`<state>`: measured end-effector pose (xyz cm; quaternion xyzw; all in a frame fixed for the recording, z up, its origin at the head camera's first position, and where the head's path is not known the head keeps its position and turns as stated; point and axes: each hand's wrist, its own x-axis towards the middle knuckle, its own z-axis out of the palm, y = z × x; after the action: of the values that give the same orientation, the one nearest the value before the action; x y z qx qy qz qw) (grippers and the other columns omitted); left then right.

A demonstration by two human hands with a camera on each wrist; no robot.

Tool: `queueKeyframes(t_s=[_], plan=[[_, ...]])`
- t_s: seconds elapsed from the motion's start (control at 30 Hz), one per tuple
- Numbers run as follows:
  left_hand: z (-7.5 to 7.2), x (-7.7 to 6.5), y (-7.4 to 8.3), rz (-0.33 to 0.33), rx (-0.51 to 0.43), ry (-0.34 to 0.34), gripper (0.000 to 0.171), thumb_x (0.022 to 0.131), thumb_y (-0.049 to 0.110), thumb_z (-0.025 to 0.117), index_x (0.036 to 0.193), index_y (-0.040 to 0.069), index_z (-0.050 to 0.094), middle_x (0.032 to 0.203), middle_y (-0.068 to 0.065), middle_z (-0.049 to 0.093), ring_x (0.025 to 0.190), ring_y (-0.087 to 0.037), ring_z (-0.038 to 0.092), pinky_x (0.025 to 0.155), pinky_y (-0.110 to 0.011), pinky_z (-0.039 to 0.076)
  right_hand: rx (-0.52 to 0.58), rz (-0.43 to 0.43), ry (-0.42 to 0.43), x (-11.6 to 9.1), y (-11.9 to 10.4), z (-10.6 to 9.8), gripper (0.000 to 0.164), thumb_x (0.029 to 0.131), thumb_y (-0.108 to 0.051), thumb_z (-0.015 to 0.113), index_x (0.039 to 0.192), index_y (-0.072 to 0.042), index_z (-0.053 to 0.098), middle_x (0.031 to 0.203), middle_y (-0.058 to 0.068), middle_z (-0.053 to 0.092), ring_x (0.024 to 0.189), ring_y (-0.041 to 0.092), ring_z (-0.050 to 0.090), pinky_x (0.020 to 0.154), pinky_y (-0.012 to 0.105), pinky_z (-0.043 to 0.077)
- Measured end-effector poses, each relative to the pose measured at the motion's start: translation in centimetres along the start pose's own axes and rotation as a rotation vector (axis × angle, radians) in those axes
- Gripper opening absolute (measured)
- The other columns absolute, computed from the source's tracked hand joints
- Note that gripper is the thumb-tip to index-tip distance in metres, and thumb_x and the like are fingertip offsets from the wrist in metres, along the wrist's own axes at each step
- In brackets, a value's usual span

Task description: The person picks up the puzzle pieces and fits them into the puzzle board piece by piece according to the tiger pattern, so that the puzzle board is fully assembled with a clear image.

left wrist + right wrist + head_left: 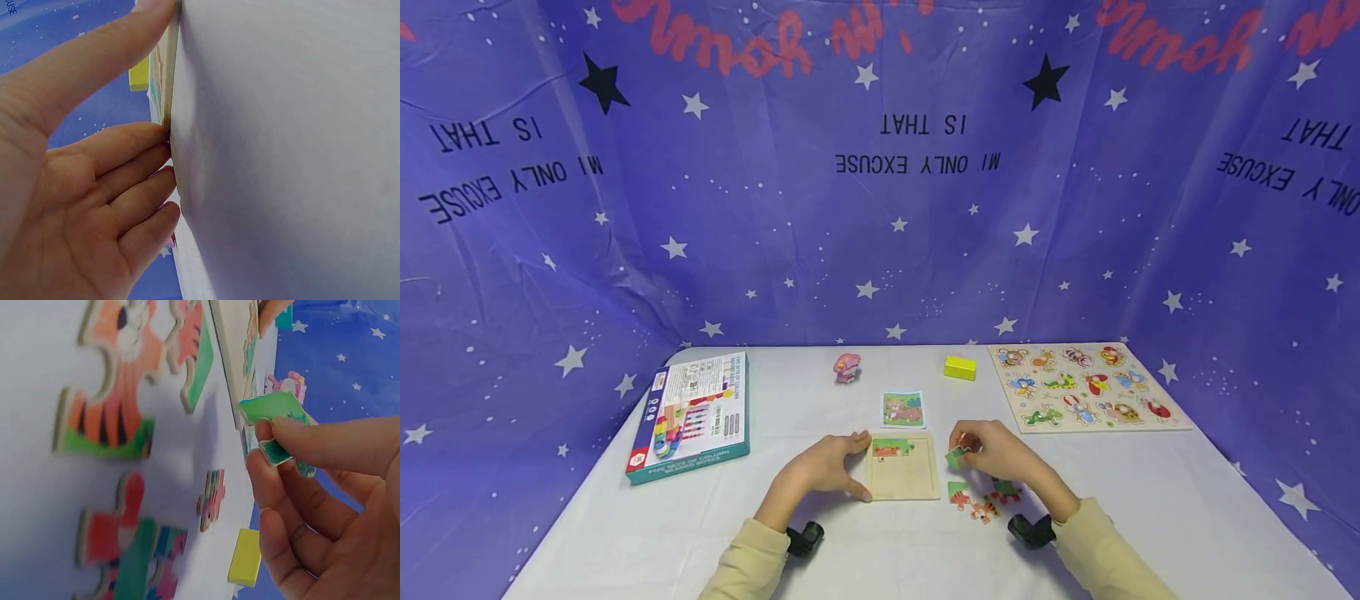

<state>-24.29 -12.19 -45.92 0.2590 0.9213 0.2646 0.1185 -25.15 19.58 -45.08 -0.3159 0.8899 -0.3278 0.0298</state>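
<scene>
My left hand steadies a wooden puzzle tray by its left edge. Its thumb touches near the lower corner and its fingers near the upper one, all fairly straight in the left wrist view. Joined pieces with green and red parts lie along the tray's top. Just right of the tray, my right hand pinches a green puzzle piece between thumb and fingers, raised above the table. Below that hand lie several loose puzzle pieces, with orange, black-striped and green parts in the right wrist view.
A picture card lies behind the tray. Farther back are a pink toy and a yellow block. A boxed toy set sits at left, an insect puzzle board at right. A purple star-printed curtain borders the table.
</scene>
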Motion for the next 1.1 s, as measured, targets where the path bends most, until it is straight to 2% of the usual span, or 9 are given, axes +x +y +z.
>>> queueKeyframes(t_s=[0.13, 0.37, 0.5, 0.7, 0.9, 1.1], plan=[[0.0, 0.0, 0.0, 0.001, -0.001, -0.002, 0.091, 0.066, 0.033, 0.089, 0.139, -0.003, 0.048, 0.148, -0.014, 0.040, 0.137, -0.033, 0.036, 0.113, -0.047, 0.029, 0.019, -0.005, 0.011, 0.4, -0.2, 0.5, 0.023, 0.081, 0.004, 0.070, 0.092, -0.014, 0.061, 0.085, -0.005, 0.064, 0.076, 0.008, 0.057, 0.062, 0.025, 0.049], [-0.1, -0.1, 0.1, 0.006, -0.002, -0.003, 0.091, 0.066, 0.032, 0.089, 0.139, -0.003, 0.048, 0.148, -0.014, 0.040, 0.136, -0.034, 0.037, 0.112, -0.047, 0.030, 0.056, -0.048, -0.005, 1.2, -0.7, 1.4, 0.025, 0.085, 0.004, 0.065, 0.106, -0.010, 0.066, 0.090, 0.003, 0.066, 0.072, 0.009, 0.055, 0.062, 0.024, 0.049], [-0.1, -0.1, 0.2, 0.011, -0.003, -0.001, 0.091, 0.065, 0.032, 0.089, 0.138, -0.004, 0.048, 0.148, -0.015, 0.040, 0.136, -0.034, 0.037, 0.112, -0.047, 0.030, 0.084, -0.067, -0.010, 1.8, -1.0, 1.9, 0.022, 0.085, 0.006, 0.065, 0.101, -0.009, 0.066, 0.090, 0.005, 0.068, 0.075, 0.010, 0.059, 0.063, 0.024, 0.050], [-0.1, 0.0, 0.1, 0.013, -0.002, -0.001, 0.092, 0.066, 0.033, 0.089, 0.138, -0.004, 0.048, 0.148, -0.015, 0.040, 0.136, -0.034, 0.037, 0.112, -0.047, 0.030, 0.091, -0.039, 0.019, 2.6, -1.5, 2.6, 0.018, 0.085, 0.005, 0.066, 0.095, -0.010, 0.063, 0.088, 0.006, 0.069, 0.078, 0.011, 0.063, 0.066, 0.025, 0.052], [-0.1, 0.0, 0.0, 0.014, 0.005, -0.004, 0.092, 0.065, 0.034, 0.089, 0.139, -0.003, 0.048, 0.148, -0.015, 0.040, 0.136, -0.034, 0.037, 0.112, -0.047, 0.030, 0.096, -0.028, 0.060, 3.5, -1.7, 3.0, 0.013, 0.086, 0.003, 0.066, 0.093, -0.007, 0.062, 0.085, 0.007, 0.069, 0.076, 0.012, 0.063, 0.065, 0.025, 0.051], [-0.2, 0.0, -0.1, 0.009, 0.006, -0.003, 0.091, 0.066, 0.035, 0.088, 0.139, -0.002, 0.048, 0.149, -0.014, 0.040, 0.136, -0.034, 0.037, 0.112, -0.047, 0.030, 0.110, -0.041, 0.084, 4.1, -1.5, 3.2, 0.015, 0.085, 0.004, 0.067, 0.095, -0.004, 0.060, 0.082, 0.007, 0.065, 0.073, 0.013, 0.060, 0.061, 0.024, 0.050]])
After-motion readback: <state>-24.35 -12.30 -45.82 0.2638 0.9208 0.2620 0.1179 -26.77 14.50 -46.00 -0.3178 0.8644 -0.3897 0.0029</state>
